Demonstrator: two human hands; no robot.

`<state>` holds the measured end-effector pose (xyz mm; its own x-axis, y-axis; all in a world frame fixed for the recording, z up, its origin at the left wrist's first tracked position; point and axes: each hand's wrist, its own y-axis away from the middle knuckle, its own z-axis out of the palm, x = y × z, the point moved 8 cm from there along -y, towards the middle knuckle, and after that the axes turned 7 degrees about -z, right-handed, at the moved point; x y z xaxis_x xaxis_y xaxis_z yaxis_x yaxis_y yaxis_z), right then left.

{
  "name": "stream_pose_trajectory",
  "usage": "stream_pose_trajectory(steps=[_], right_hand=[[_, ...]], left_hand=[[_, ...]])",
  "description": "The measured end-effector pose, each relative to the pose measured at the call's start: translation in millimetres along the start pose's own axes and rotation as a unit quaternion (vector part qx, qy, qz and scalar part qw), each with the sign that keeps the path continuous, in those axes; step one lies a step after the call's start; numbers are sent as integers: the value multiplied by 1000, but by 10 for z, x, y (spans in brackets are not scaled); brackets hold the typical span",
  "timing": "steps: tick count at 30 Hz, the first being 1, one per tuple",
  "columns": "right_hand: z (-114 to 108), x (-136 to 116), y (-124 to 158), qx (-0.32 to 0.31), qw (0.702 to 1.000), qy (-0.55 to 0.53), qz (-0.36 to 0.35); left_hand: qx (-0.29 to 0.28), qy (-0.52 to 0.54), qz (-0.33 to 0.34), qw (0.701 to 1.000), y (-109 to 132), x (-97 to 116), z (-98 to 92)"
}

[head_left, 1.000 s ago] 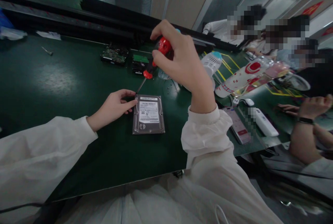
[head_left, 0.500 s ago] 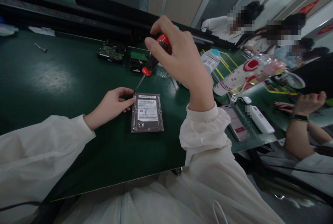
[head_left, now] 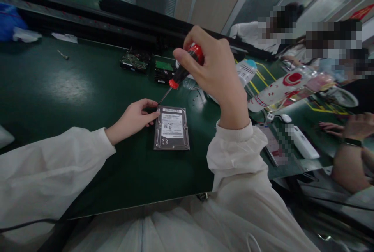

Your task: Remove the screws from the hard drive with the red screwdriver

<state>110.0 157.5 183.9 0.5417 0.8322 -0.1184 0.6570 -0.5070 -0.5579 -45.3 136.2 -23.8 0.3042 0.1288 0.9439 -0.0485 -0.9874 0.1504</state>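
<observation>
Head view: one flat, rectangular metal hard drive [head_left: 158,137] with a white paper label [head_left: 172,126] lies on the smooth green surface [head_left: 131,178]. The left hand's [head_left: 133,121] fingers grip its far-left corner. The right hand's [head_left: 216,72] fingers clasp one red-and-black screwdriver [head_left: 181,73], its thin metal shaft slanting down to that corner. Beyond sit two blocky units with green circuit boards, one [head_left: 135,61] left of the other [head_left: 164,71].
</observation>
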Motion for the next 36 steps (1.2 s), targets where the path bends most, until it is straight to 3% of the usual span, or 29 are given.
stream_pose_trajectory(steps=[6,11,16,21,27,36], right_hand=[[17,-7,-21,4,999,-45,-13],[14,27,-8,1,1000,-1,27],[23,-2,-17,1,1000,-31,4],[10,43,-8,-2,999,16,29],[34,-14,-24,-4,1000,-20,-11],[22,0,-16,-15,1000,7,14]], left_hand=[[-9,-8,3,1000,-18,-46,-1],[-10,-2,5,1000,-21,-54,-4],[-6,5,1,1000,-31,-70,-5],[-9,8,6,1000,-25,-62,-4],[-13,2,8,1000,-10,-27,4],[-10,11,-1,1000,-14,-34,-1]])
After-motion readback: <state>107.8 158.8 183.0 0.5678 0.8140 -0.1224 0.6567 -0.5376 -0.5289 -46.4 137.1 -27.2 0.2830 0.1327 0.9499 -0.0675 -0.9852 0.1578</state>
